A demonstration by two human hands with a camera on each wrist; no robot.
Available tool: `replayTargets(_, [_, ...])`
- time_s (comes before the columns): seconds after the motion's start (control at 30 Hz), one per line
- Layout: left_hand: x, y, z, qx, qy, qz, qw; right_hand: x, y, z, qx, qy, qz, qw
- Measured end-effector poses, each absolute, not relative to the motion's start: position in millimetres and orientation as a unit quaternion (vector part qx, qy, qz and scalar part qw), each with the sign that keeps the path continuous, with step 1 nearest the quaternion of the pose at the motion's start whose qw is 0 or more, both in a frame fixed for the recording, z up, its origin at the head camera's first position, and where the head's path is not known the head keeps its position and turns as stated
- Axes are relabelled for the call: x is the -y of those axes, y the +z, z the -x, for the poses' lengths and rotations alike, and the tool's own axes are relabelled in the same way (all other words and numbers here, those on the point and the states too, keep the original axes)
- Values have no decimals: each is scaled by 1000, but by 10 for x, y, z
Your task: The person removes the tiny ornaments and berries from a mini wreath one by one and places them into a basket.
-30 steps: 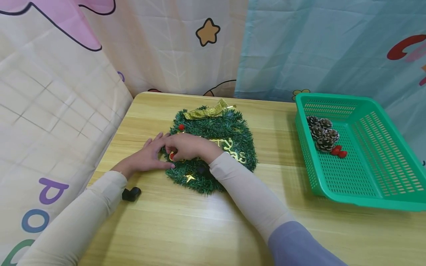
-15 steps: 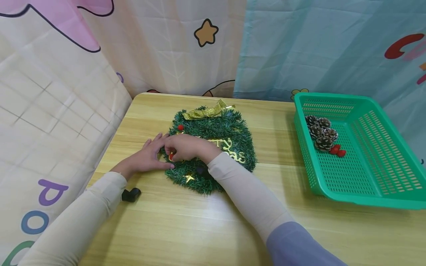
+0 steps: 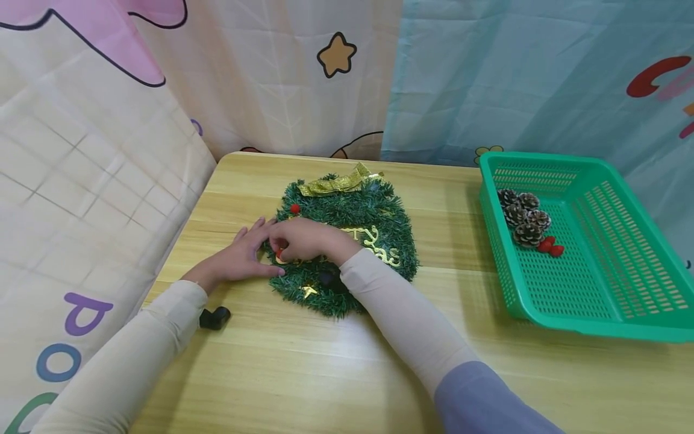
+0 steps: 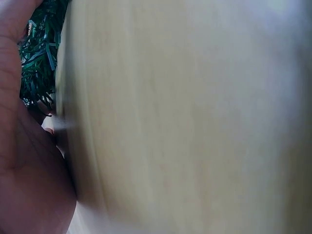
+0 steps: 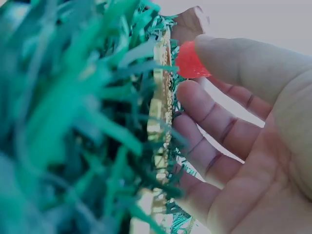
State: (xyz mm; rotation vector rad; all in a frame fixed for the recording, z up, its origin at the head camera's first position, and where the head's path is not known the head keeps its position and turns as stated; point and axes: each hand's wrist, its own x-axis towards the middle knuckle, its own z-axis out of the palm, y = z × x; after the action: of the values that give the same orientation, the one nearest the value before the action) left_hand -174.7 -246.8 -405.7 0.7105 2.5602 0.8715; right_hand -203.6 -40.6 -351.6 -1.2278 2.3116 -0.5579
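Observation:
A green tinsel wreath (image 3: 347, 211) lies on the wooden table, with gold lettering (image 3: 386, 255) across its middle. Gold ribbon (image 3: 332, 184) tops it, a gold star (image 3: 309, 292) sits near its lower edge, and a red berry (image 3: 295, 208) shows at upper left. My left hand (image 3: 241, 256) rests at the wreath's left edge, fingers spread, thumb over the greenery. Reaching across the wreath, my right hand (image 3: 303, 240) pinches another red berry (image 5: 190, 60) between thumb and index finger, right at the lettering's left end. Its other fingers curve against the wreath in the right wrist view.
At the right stands a green plastic basket (image 3: 602, 330) holding several frosted pine cones (image 3: 527, 234) and a few red berries (image 3: 550, 246). A small black object (image 3: 215, 318) lies beside the left forearm. Patterned curtains (image 3: 336, 90) hang behind and left of the table.

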Motion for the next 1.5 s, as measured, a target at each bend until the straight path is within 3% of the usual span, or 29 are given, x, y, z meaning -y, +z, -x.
replayTargets(0.57, [2458, -4068, 1737, -906, 306, -244, 160, 189, -3425, 2003, -832, -303, 438, 156])
replayTargets(1.5, [2456, -4060, 1757, -911, 286, -245, 167, -416, -3127, 1710, -829, -329, 436, 119])
